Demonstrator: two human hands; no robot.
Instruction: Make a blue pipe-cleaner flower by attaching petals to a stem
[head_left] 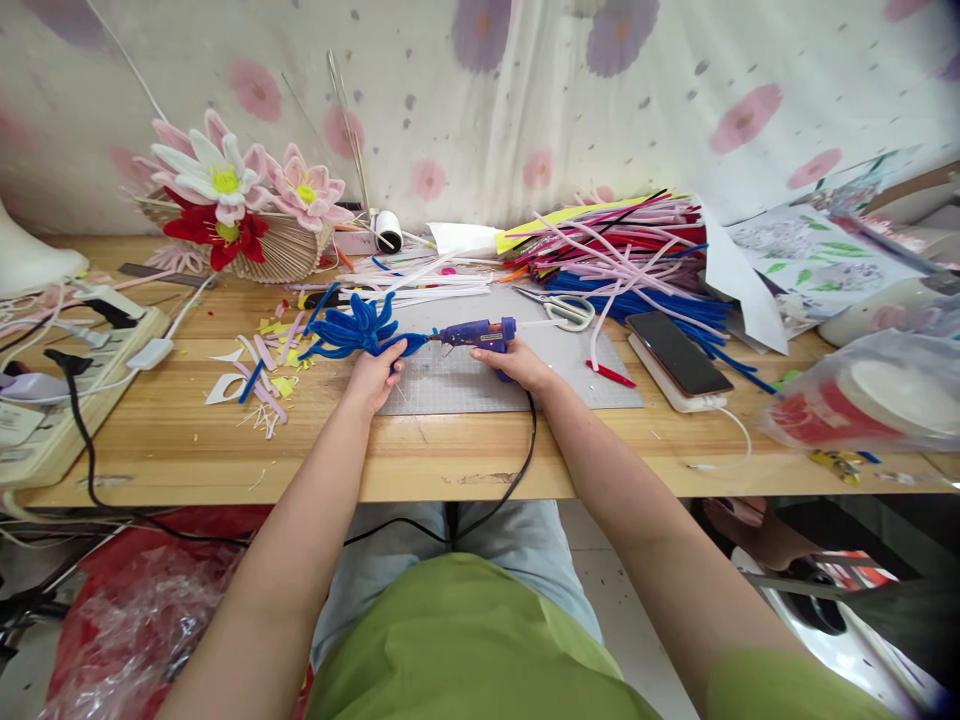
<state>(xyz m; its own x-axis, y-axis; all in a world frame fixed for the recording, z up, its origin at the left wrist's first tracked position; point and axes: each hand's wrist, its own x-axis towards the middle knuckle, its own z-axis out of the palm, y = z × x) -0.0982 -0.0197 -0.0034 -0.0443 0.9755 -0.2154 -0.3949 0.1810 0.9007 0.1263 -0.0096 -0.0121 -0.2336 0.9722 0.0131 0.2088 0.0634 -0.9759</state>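
Note:
My left hand (pixel 375 378) is closed around the base of a blue pipe-cleaner flower (pixel 352 325), its fuzzy petals fanning out to the left. In my right hand (pixel 517 362) is a purple hot glue gun (pixel 474 334), gripped by its handle. A clear glue stick (pixel 541 323) pokes out of its back end. The nozzle points left, close to a blue petal at the flower's base; whether it touches I cannot tell. Both hands are over the grey cutting mat (pixel 450 398). Scissors (pixel 566 310) lie on the mat, and a red pen-like object (pixel 611 374) rests near its right edge.
Pipe cleaners (pixel 637 250) in several colours are heaped at the back. Finished flowers (pixel 225 190) stand back left, above scattered scraps (pixel 270 370). A power strip (pixel 82 380) is at far left. Right are a phone (pixel 679 352) and a bagged cup (pixel 862 400). The gun's black cord (pixel 529 455) hangs over the edge.

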